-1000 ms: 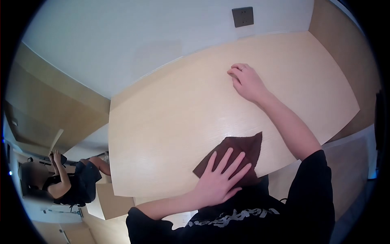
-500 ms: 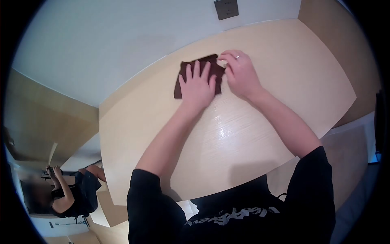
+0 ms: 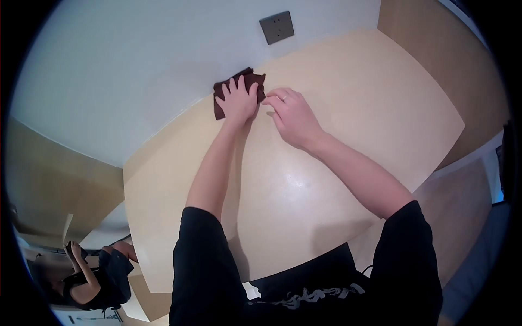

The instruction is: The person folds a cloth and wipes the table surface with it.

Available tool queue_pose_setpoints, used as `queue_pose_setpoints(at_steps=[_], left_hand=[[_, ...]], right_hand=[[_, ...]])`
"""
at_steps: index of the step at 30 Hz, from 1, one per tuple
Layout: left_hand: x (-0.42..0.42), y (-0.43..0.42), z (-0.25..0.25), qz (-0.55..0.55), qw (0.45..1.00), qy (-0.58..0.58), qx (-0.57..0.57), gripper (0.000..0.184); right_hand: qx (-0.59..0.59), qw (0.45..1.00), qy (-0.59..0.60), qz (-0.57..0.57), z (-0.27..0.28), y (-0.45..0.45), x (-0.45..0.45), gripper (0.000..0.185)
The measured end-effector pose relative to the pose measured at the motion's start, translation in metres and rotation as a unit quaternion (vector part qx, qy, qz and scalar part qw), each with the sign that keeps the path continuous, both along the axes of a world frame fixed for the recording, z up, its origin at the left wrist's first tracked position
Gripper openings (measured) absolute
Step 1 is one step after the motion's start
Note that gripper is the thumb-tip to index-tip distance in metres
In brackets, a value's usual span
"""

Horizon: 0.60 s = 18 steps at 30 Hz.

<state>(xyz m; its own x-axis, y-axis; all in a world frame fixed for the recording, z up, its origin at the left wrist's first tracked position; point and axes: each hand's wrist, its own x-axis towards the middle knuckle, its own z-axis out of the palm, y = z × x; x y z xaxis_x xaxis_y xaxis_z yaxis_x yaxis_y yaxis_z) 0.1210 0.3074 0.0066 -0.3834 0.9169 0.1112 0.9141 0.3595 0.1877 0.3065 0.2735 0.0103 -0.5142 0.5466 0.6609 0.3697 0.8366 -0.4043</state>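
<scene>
A dark brown cloth (image 3: 221,110), bunched and folded, lies on the pale wooden tabletop close to the wall. My left hand (image 3: 239,103) rests flat on top of it with the fingers spread, hiding the middle of the cloth. Just to the right is my right hand (image 3: 296,117), wearing a ring, with its fingers loosely curled and a gap between thumb and fingers. Its fingertips are at the cloth's right edge; whether they touch it I cannot make out.
The wooden tabletop (image 3: 348,108) meets a white wall (image 3: 136,70) at the back, which carries a grey socket plate (image 3: 277,27). A wooden panel (image 3: 435,70) borders the right side. At the lower left, beyond the table, another person (image 3: 92,277) in dark clothes holds a thin strip.
The cloth and my left hand have slid away from me, to the wall's edge. My right hand has shifted left alongside them. The camera view has also turned slightly.
</scene>
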Motion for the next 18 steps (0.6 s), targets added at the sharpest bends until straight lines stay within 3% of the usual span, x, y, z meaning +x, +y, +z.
queue_pose_setpoints(at_steps=[2, 3, 4, 6, 8, 11, 13, 15, 17, 18], left_hand=[[-0.005, -0.010, -0.004, -0.030, 0.981, -0.129, 0.141, 0.064], [-0.018, -0.010, -0.009, -0.077, 0.942, -0.207, 0.254, 0.055], [-0.019, -0.022, 0.000, -0.077, 0.940, -0.207, 0.259, 0.055], [-0.024, -0.065, 0.015, -0.169, 0.925, -0.090, 0.327, 0.039], [-0.033, -0.109, 0.030, -0.209, 0.935, -0.097, 0.269, 0.025], [-0.034, -0.165, 0.032, -0.154, 0.960, -0.053, 0.230, 0.018], [-0.052, -0.174, 0.013, -0.134, 0.955, -0.023, 0.265, 0.017], [-0.055, -0.187, -0.005, -0.123, 0.949, 0.006, 0.290, 0.016], [-0.050, -0.181, -0.004, -0.123, 0.949, 0.083, 0.279, 0.016], [-0.051, -0.178, -0.004, -0.125, 0.949, 0.076, 0.278, 0.016]], right_hand=[[-0.011, 1.000, 0.005, 0.000, 0.005, -0.004, 0.002, 0.025], [-0.008, 1.000, 0.007, -0.007, 0.006, -0.006, 0.002, 0.025], [-0.005, 1.000, 0.008, -0.014, 0.009, -0.008, 0.002, 0.025], [-0.008, 1.000, 0.005, -0.011, 0.020, -0.013, 0.000, 0.025], [-0.009, 1.000, 0.002, -0.005, 0.031, -0.022, -0.003, 0.025], [-0.070, 0.998, 0.002, 0.001, 0.037, -0.030, -0.015, 0.025], [-0.096, 0.995, -0.014, -0.020, 0.038, -0.024, -0.032, 0.030], [-0.087, 0.993, -0.052, -0.054, 0.030, 0.011, -0.063, 0.041], [-0.212, 0.961, -0.133, -0.120, 0.045, 0.033, -0.098, 0.061], [-0.215, 0.959, -0.138, -0.124, 0.036, 0.042, -0.120, 0.061]])
